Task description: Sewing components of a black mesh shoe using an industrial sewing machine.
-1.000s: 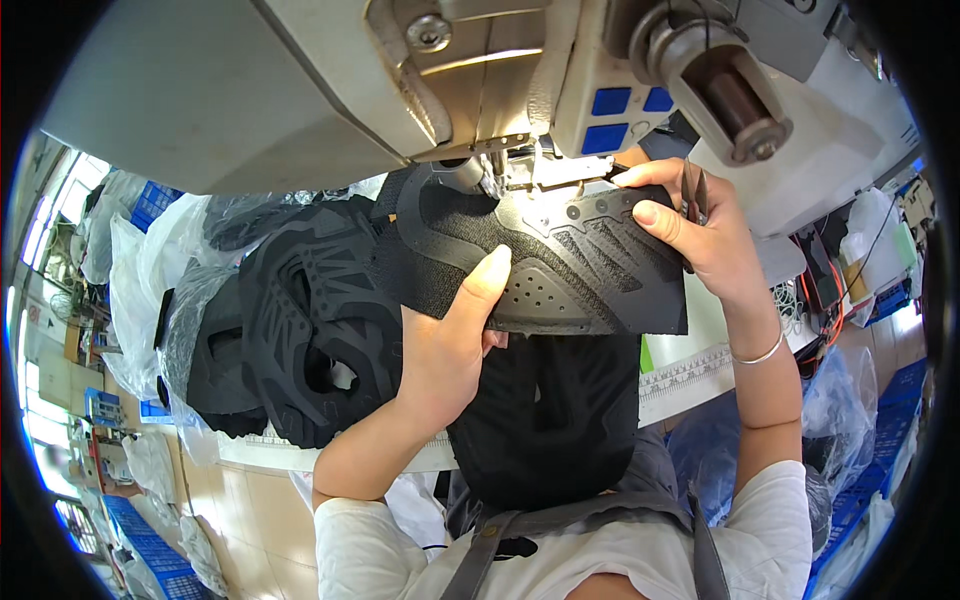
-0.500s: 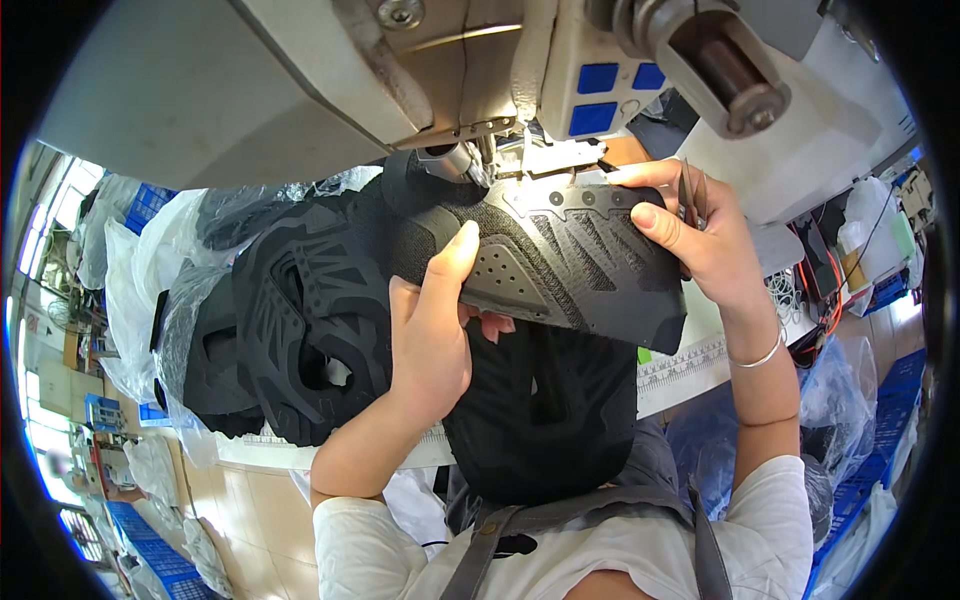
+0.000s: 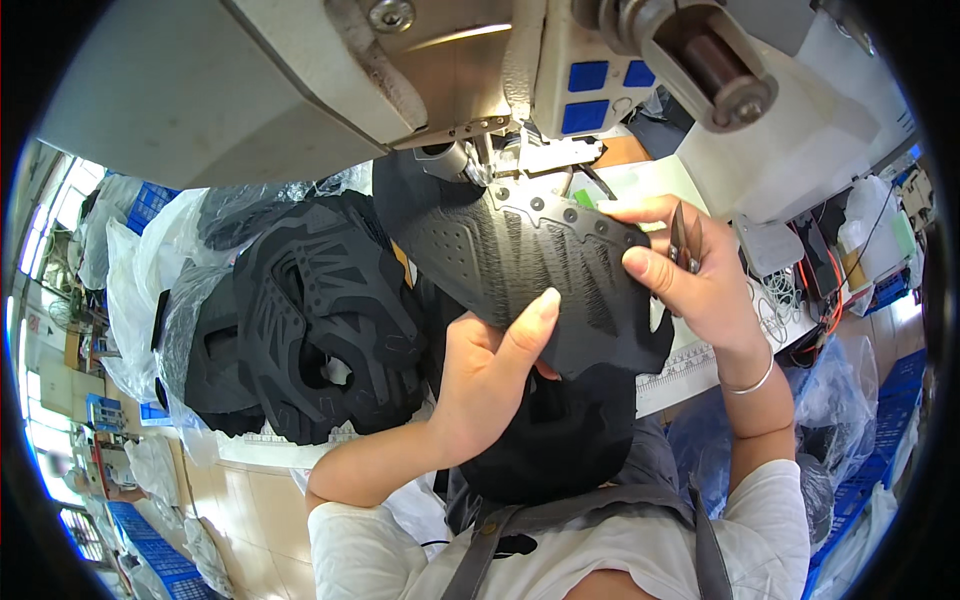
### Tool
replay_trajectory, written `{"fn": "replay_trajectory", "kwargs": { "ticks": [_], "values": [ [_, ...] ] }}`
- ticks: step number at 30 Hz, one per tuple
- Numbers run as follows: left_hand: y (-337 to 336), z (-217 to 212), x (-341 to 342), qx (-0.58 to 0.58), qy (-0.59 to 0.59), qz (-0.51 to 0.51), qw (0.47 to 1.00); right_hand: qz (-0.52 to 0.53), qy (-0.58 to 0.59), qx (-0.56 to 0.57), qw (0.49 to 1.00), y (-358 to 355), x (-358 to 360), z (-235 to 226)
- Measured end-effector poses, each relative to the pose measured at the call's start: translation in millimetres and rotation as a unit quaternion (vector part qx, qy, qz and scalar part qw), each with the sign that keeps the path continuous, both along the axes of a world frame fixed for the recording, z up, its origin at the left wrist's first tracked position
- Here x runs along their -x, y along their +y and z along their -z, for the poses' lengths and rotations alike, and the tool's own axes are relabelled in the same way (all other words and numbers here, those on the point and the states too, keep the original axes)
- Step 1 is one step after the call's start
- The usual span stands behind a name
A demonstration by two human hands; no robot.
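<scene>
A black shoe upper (image 3: 480, 240), with a perforated panel and a row of eyelets, lies under the needle area of the sewing machine (image 3: 490, 160). My left hand (image 3: 480, 375) grips its near edge, thumb on top and fingers mostly hidden underneath. At its right end, my right hand (image 3: 700, 275) pinches the edge between thumb and fingers. Small thread snips (image 3: 683, 240) also sit in my right hand, blades pointing up. Below my hands, another black upper (image 3: 550, 450) hangs over the table edge toward my lap.
Several black uppers (image 3: 310, 320) are piled left of the machine, beside clear plastic bags (image 3: 150, 260). A ruler strip (image 3: 690, 365) runs along the table's front edge. Blue crates (image 3: 885, 430) and more plastic stand at the right. White cord (image 3: 785, 305) lies right of my hand.
The held upper has turned, and its perforated panel has shifted left. My left hand has slid right and nearer to me along its edge. The right hand has lowered slightly, keeping the snips.
</scene>
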State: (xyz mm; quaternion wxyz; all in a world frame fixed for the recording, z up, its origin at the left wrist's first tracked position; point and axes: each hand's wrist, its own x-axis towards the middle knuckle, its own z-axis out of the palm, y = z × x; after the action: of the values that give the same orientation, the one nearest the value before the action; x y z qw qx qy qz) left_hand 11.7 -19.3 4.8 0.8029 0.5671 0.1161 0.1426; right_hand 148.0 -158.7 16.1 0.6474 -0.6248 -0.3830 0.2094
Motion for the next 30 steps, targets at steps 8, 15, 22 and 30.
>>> {"fn": "replay_trajectory", "kwargs": {
  "ticks": [8,15,22,30],
  "values": [
    [-7.9,7.5,11.8,0.024,-0.027,-0.061,0.997,-0.029,0.03,0.014,0.999,-8.1,28.7,-4.6],
    [14.5,3.5,25.6,0.077,-0.016,-0.048,0.996,0.156,-0.219,-0.016,0.963,6.4,-42.6,26.3],
    [29.2,-3.2,29.1,0.062,0.002,-0.057,0.996,-0.015,-0.001,0.117,0.993,15.3,-52.2,34.8],
    [34.8,-5.4,26.6,-0.07,0.047,-0.13,0.988,-0.03,0.12,0.006,0.992,-16.1,-14.7,27.0]
  ]
}}
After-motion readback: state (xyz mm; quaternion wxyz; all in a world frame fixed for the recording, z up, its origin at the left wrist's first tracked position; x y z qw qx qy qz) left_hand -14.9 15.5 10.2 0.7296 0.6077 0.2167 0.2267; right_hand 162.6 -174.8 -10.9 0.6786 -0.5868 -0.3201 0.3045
